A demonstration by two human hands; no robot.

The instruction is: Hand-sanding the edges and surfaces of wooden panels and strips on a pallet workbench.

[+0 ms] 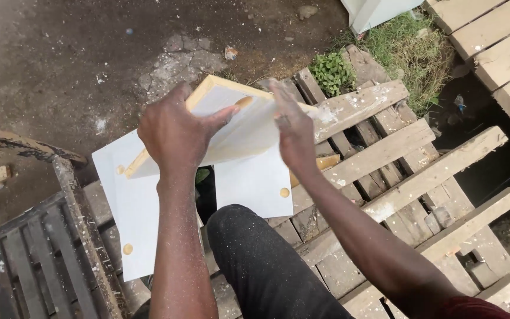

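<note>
White wood-edged panel (231,127) tilts above pallet slats (385,159), left hand (175,136) fingers gripping its edge, right hand (293,133) fingers flat.

You stand over a weathered wooden pallet (396,171), its slats paint-flecked and gapped, set on bare dirt ground (90,53). Two flat white panels (131,207) lie on the slats, one at the left and a smaller one beside your knee. Weeds (332,72) grow at the pallet's far edge.

- right hand (293,133) is blurred, its fingertips smeared.
- left hand (175,134) hides part of the tilted board (240,127).
- the knee (255,248) covers the lower white panel (134,207).
</note>
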